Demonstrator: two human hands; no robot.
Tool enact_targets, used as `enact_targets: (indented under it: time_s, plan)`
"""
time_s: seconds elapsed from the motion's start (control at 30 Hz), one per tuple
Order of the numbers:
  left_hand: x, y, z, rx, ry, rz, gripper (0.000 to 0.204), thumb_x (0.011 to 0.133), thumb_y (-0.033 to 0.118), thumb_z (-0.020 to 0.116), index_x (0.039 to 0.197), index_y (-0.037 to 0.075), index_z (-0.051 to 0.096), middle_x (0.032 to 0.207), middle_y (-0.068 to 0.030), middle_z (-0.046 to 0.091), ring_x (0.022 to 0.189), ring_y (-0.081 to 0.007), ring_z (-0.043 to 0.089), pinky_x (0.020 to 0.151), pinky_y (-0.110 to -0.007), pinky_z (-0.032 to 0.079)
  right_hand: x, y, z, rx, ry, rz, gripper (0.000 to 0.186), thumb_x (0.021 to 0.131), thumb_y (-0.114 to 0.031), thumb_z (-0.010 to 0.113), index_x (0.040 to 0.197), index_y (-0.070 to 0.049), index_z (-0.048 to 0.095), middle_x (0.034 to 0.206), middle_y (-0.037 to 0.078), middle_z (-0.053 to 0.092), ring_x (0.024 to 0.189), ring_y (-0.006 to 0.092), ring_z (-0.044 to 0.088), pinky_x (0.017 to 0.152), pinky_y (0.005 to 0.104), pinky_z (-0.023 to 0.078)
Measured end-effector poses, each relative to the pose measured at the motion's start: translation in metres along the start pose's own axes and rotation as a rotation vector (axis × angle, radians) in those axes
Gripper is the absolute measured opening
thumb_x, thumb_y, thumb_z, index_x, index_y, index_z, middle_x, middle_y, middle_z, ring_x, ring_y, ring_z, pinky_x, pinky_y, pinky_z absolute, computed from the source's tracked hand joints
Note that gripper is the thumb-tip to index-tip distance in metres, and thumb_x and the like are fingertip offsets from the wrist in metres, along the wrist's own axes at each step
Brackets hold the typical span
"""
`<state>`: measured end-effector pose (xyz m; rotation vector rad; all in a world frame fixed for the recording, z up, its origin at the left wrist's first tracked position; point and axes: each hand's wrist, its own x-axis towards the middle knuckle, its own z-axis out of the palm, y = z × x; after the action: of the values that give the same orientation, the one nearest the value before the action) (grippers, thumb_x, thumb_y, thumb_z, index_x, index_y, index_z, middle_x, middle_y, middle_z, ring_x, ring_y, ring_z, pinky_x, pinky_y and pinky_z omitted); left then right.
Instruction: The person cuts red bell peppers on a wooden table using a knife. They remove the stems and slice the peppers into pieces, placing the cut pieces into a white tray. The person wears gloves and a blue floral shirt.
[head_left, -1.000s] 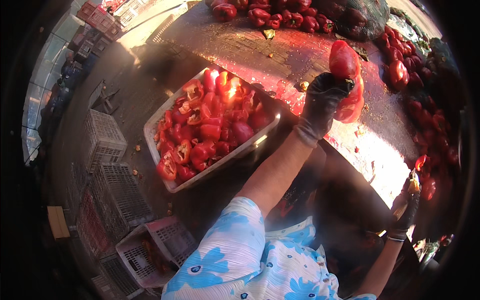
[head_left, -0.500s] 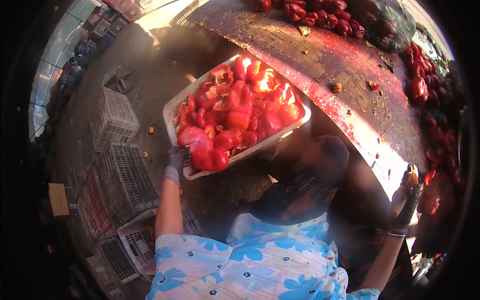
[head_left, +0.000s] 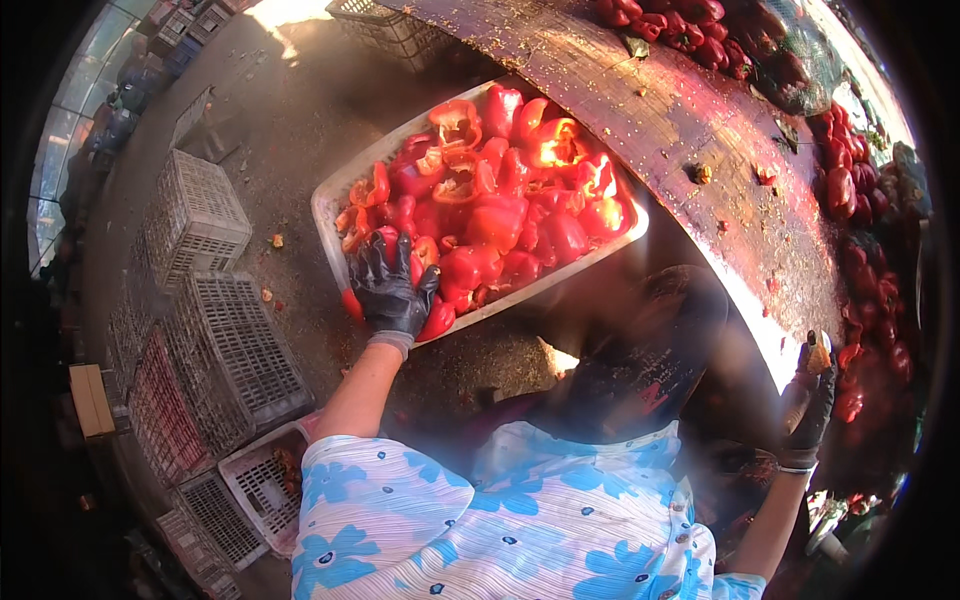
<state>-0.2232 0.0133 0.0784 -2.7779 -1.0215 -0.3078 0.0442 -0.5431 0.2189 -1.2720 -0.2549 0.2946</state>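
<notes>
My left hand (head_left: 390, 290), in a black glove, lies palm down with spread fingers at the near left corner of a pale plastic crate (head_left: 322, 205). Under and around its fingers are cut red bell peppers (head_left: 495, 220), which fill the crate; several are hollow halves with pale ribs showing. Far to the right, by the table's near edge, my right hand (head_left: 808, 400) is gloved too. Its fingers are closed on a small tan piece (head_left: 820, 354) that looks like a pepper core; the glove partly hides it.
A red-stained table (head_left: 640, 130) strewn with seeds and scraps slants along the right. Whole red peppers (head_left: 700, 35) and a green mesh sack (head_left: 785, 60) lie on its far side. Grey crates (head_left: 245, 340) stack on the floor at left, with a pinkish crate (head_left: 265, 480) nearby.
My left hand has gone from beside large pepper pieces at the crate's corner to resting spread over the peppers there. My right hand keeps its grip. The whole view has shifted slightly.
</notes>
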Motion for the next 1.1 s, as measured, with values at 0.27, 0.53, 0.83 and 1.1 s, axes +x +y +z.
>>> enact_targets:
  time_s: [0.27, 0.53, 0.83, 1.1]
  plan:
    - [0.013, -0.018, 0.042, -0.093, -0.050, 0.116, 0.053, 0.095, 0.044, 0.050, 0.143, 0.020, 0.048, 0.154, -0.0228, 0.028, 0.142, -0.0448, 0.023, 0.117, -0.056, 0.016, 0.001, -0.013, 0.041, 0.222, 0.048, 0.112, 0.050, 0.103, -0.028, 0.043, 0.144, 0.000, 0.040, 0.149, 0.012, 0.044, 0.135, 0.0193, 0.042, 0.116, 0.0331, 0.028]
    - [0.017, -0.002, 0.035, 0.131, -0.013, 0.182, 0.049, 0.098, 0.043, 0.046, 0.140, 0.020, 0.051, 0.149, -0.0227, 0.037, 0.139, -0.0425, 0.034, 0.114, -0.059, 0.024, -0.054, -0.051, -0.035, 0.068, 0.500, 0.144, 0.043, 0.098, -0.030, 0.059, 0.135, -0.011, 0.049, 0.102, 0.004, 0.067, 0.069, 0.0072, 0.057, 0.061, 0.0204, 0.048]
    - [0.071, 0.198, 0.022, -0.385, 0.007, 0.303, 0.040, 0.099, 0.029, 0.048, 0.134, 0.010, 0.053, 0.138, -0.0193, 0.050, 0.126, -0.0354, 0.048, 0.105, -0.052, 0.039, -0.271, -0.053, -0.199, -0.155, 1.201, -0.003, 0.032, 0.094, -0.009, 0.062, 0.125, -0.011, 0.058, 0.102, -0.002, 0.063, 0.076, 0.0073, 0.059, 0.062, 0.0234, 0.050]
    - [0.140, 0.445, -0.101, -1.453, -0.544, 0.695, 0.033, 0.100, 0.014, 0.051, 0.130, 0.002, 0.053, 0.130, -0.0137, 0.058, 0.119, -0.0253, 0.058, 0.098, -0.043, 0.051, -0.149, -0.014, -0.278, 0.154, 1.035, -0.201, 0.038, 0.094, -0.021, 0.067, 0.128, -0.012, 0.055, 0.111, 0.002, 0.062, 0.081, 0.0133, 0.062, 0.061, 0.0280, 0.052]
